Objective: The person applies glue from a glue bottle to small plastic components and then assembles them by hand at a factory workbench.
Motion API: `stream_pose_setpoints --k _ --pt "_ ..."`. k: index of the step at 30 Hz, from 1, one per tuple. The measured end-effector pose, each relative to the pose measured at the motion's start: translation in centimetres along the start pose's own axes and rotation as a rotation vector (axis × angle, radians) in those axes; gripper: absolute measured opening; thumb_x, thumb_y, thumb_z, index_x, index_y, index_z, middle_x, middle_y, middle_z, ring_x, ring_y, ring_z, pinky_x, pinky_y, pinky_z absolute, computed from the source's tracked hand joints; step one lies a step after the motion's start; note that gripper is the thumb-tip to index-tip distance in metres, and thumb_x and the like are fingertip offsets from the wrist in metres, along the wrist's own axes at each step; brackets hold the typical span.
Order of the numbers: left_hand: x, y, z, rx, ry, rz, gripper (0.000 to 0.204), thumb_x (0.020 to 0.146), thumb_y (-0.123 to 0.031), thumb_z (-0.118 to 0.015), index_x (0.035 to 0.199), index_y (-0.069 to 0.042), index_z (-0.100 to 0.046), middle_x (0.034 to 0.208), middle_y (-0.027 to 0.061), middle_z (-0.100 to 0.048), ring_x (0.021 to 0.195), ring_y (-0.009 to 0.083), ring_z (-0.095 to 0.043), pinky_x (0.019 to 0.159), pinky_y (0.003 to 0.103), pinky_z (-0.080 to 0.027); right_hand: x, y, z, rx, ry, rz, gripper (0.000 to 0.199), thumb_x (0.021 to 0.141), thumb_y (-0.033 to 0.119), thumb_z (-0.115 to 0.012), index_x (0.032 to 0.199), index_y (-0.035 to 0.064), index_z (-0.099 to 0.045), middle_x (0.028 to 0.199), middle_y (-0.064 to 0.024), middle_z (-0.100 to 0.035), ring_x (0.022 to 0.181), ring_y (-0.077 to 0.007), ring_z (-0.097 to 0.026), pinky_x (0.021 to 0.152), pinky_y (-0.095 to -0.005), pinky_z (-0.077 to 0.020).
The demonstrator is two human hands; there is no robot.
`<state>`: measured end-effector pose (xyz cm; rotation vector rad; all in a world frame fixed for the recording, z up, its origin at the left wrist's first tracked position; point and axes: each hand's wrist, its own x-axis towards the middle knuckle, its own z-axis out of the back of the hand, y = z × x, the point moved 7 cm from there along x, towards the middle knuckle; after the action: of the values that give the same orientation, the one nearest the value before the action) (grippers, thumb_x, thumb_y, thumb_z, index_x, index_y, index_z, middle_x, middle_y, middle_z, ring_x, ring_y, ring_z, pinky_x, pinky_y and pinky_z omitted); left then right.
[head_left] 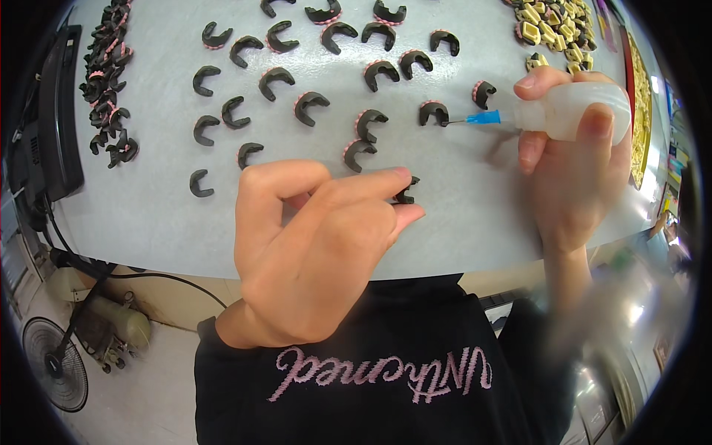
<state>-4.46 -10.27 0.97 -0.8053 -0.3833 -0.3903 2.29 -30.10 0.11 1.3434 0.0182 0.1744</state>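
My left hand is closed, pinching a small dark piece between thumb and fingertips; the fingers hide most of it. In my right hand is a translucent white squeeze bottle, gripped on its side. Its blue needle tip points left, and the thin needle ends at or very near a dark horseshoe-shaped piece; I cannot tell whether they touch. Another horseshoe piece, edged with pink beads, lies just beyond the needle. Two more pieces sit close together beyond my left hand.
Several similar horseshoe pieces are spread over the pale grey table. A long heap of them lies at the left beside a black device. Cream-yellow and dark pieces are piled far right. A fan stands on the floor.
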Motion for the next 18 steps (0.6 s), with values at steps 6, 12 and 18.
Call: stream_pose_setpoints --k 6,12,18 --pt "0.1 -0.2 -0.1 -0.006 0.004 0.009 0.049 0.059 -0.001 -0.093 0.082 -0.008 -0.050 0.086 0.0070 -0.077 0.075 0.0203 -0.038 0.058 0.026 -0.034 0.0 -0.6 2.4 0.292 -0.051 0.001 0.038 0.104 0.041 -0.051 0.118 0.0049 -0.050 0.110 -0.0143 -0.060 0.081 -0.0148 -0.054 0.073 -0.0227 -0.0444" --pt "0.1 -0.4 -0.2 -0.011 0.001 0.042 0.049 0.059 0.000 -0.092 0.082 -0.009 -0.050 0.087 0.0077 -0.077 0.075 0.0205 -0.040 0.061 0.027 -0.036 0.1 -1.3 3.3 0.284 -0.143 -0.037 0.039 0.107 0.039 -0.045 0.119 0.0027 -0.050 0.107 -0.0141 -0.062 0.070 -0.0118 -0.046 0.067 -0.0225 -0.0390" --pt "0.0 -0.5 -0.1 0.015 0.026 0.053 0.049 0.060 0.001 -0.092 0.083 -0.009 -0.049 0.087 0.0086 -0.077 0.074 0.0211 -0.041 0.064 0.028 -0.037 0.3 -1.4 3.1 0.204 -0.185 0.006 0.041 0.107 0.040 -0.042 0.119 0.0020 -0.052 0.103 -0.0151 -0.066 0.057 -0.0087 -0.039 0.060 -0.0223 -0.0352"
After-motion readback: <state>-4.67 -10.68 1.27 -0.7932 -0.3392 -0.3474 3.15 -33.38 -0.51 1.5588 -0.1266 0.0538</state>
